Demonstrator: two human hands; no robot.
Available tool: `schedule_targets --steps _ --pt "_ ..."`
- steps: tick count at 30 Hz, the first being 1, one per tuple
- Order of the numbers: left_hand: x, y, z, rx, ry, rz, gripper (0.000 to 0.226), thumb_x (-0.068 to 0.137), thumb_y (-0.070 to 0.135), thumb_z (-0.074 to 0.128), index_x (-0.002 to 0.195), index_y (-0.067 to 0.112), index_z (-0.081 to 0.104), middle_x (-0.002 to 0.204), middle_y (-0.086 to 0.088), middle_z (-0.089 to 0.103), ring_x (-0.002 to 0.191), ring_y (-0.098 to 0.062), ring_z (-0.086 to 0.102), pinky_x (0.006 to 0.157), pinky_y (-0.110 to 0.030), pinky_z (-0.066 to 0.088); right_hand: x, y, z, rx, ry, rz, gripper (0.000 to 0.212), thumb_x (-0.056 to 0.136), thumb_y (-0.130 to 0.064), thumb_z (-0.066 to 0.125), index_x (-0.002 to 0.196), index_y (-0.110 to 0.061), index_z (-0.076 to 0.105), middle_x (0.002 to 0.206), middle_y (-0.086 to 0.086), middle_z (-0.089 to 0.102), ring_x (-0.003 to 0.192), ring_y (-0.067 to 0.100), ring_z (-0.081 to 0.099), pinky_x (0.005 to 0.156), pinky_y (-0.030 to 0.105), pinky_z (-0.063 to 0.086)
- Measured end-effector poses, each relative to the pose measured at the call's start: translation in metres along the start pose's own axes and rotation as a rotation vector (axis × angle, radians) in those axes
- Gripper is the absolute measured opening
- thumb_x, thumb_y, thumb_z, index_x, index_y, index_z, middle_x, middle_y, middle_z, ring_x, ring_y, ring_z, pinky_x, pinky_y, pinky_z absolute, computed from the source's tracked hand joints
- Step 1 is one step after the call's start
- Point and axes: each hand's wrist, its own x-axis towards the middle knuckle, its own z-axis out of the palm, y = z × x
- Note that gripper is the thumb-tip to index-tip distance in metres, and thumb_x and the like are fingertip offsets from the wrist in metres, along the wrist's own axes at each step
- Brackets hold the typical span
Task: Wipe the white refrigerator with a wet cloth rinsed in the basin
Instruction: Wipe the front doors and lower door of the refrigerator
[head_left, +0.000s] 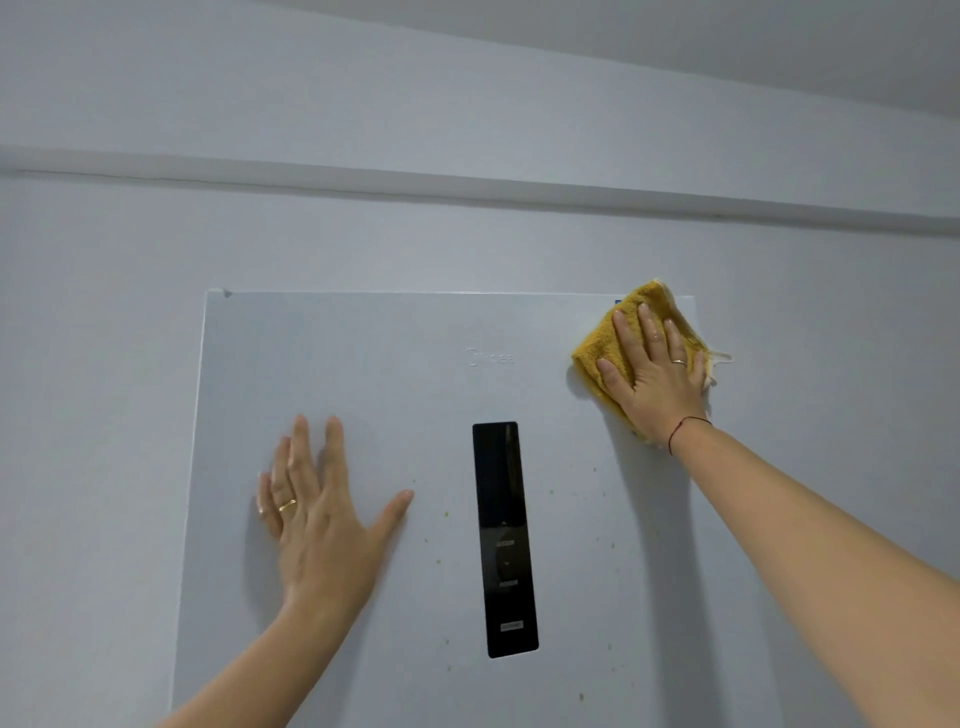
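Note:
The white refrigerator (395, 374) fills the middle of the view, its top edge just above my hands. My right hand (652, 371) presses a folded yellow cloth (602, 353) flat against the door's upper right corner, fingers spread over it. My left hand (319, 514) lies flat and open on the door at the left, holding nothing. A black control panel (504, 540) runs vertically between my hands. Small yellowish specks (445, 514) dot the door around the panel. The basin is out of sight.
A pale wall (467, 104) rises behind and beside the refrigerator, with a horizontal ledge (467, 189) crossing above its top. A faint brand logo (491, 357) sits on the door above the panel.

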Motion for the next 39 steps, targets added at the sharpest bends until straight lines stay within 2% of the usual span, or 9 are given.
schedule_targets --steps 4,8,11,15,21,24,29,33,39 --pt "-0.002 0.029 0.024 0.141 -0.107 0.222 0.104 0.073 0.07 0.058 0.154 0.024 0.012 0.161 -0.007 0.004 0.148 -0.027 0.001 0.117 -0.044 -0.007 0.001 0.016 -0.003 -0.012 -0.011 -0.004 0.071 0.079 -0.075 0.01 0.144 -0.053 -0.006 0.158 -0.02 -0.013 0.147 0.017 -0.01 0.114 0.059 -0.005" --pt "0.0 0.048 0.042 0.261 -0.111 0.355 0.107 0.066 0.072 0.062 0.152 0.023 0.023 0.16 -0.011 0.014 0.147 -0.033 0.007 0.115 -0.052 0.0 0.001 0.029 -0.002 0.004 0.005 0.007 0.073 0.075 -0.078 0.003 0.144 -0.055 -0.007 0.158 -0.019 -0.012 0.147 0.017 -0.011 0.114 0.059 -0.006" --pt "0.001 0.048 0.047 0.3 -0.075 0.372 0.106 0.066 0.074 0.06 0.151 0.023 0.023 0.16 -0.011 0.014 0.147 -0.034 0.005 0.114 -0.053 -0.001 -0.008 0.035 0.005 0.007 0.028 0.022 0.073 0.077 -0.077 0.002 0.145 -0.052 -0.007 0.158 -0.017 -0.013 0.147 0.018 -0.011 0.114 0.06 -0.007" --pt "0.005 0.047 0.046 0.316 -0.074 0.38 0.099 0.071 0.077 0.042 0.152 0.024 0.02 0.16 -0.01 0.013 0.147 -0.032 0.003 0.114 -0.052 -0.004 -0.039 0.041 0.019 0.019 0.048 0.049 0.071 0.08 -0.074 0.004 0.146 -0.05 -0.006 0.159 -0.015 -0.012 0.147 0.02 -0.011 0.113 0.06 -0.007" --pt "0.002 0.048 0.037 0.295 -0.153 0.379 0.097 0.077 0.073 0.045 0.153 0.027 0.005 0.162 -0.004 -0.007 0.147 -0.026 -0.014 0.111 -0.047 -0.02 -0.126 0.053 0.049 0.001 -0.001 0.033 0.067 0.085 -0.072 0.006 0.145 -0.048 -0.01 0.159 -0.013 -0.012 0.147 0.022 -0.01 0.114 0.06 -0.006" --pt "-0.005 0.043 0.033 0.275 -0.162 0.384 0.095 0.078 0.068 0.051 0.153 0.025 0.011 0.162 -0.005 -0.004 0.148 -0.026 -0.011 0.112 -0.048 -0.018 -0.179 0.062 0.064 0.014 -0.028 0.055 0.064 0.087 -0.072 0.002 0.145 -0.048 -0.013 0.158 -0.013 -0.014 0.147 0.022 -0.011 0.114 0.058 -0.007" --pt "-0.029 0.017 0.026 0.286 -0.164 0.403 0.093 0.079 0.062 0.057 0.152 0.021 0.018 0.161 -0.009 0.005 0.148 -0.028 -0.002 0.113 -0.047 -0.018 -0.273 0.061 0.09 0.049 -0.093 0.141 0.065 0.091 -0.069 0.007 0.149 -0.043 -0.006 0.16 -0.009 -0.011 0.147 0.025 -0.007 0.115 0.06 -0.001" --pt "-0.062 -0.007 0.022 0.289 -0.148 0.455 0.091 0.076 0.056 0.061 0.149 0.016 0.024 0.159 -0.014 0.015 0.146 -0.032 0.009 0.114 -0.05 -0.009 -0.332 0.048 0.101 0.033 -0.173 0.195 0.068 0.091 -0.068 0.01 0.151 -0.038 -0.004 0.16 -0.006 -0.011 0.147 0.027 -0.008 0.114 0.063 0.002" --pt "-0.083 -0.03 0.021 0.283 -0.151 0.496 0.095 0.072 0.053 0.07 0.149 0.015 0.028 0.159 -0.013 0.017 0.147 -0.031 0.012 0.116 -0.054 -0.002 -0.293 0.032 0.09 0.039 -0.154 0.207 0.068 0.088 -0.072 0.008 0.148 -0.044 -0.005 0.159 -0.011 -0.013 0.147 0.025 -0.007 0.113 0.064 0.003"
